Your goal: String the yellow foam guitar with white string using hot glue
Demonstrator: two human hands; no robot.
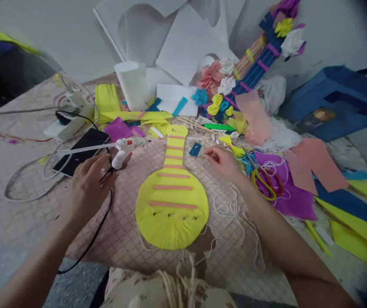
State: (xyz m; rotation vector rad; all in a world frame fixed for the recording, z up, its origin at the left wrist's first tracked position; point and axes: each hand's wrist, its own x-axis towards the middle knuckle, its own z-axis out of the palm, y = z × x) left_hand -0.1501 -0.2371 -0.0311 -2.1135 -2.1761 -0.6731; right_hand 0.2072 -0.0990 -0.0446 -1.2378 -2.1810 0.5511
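My left hand (89, 182) is curled at the handle end of a white hot glue gun (124, 149), by its black cord. A long glue stick (85, 149) sticks out of the gun's back, and its nozzle points right. My right hand (223, 161) has its fingertips pinched together; a tiny pale bit shows there, too small to name. Just left of those fingertips lies a small dark blue piece (195, 149) with holes. Between my hands rests a yellow paper guitar (172, 192) with pink strips across it and several small pins near its base. White string (231, 205) trails beside it.
Scissors (263, 184) lie on purple paper at right, near pink sheets (318, 164). A decorated blue guitar (256, 68) leans at the back. A phone (80, 152) and a power strip (64, 126) with cables are at left. A white cup (132, 85) stands behind.
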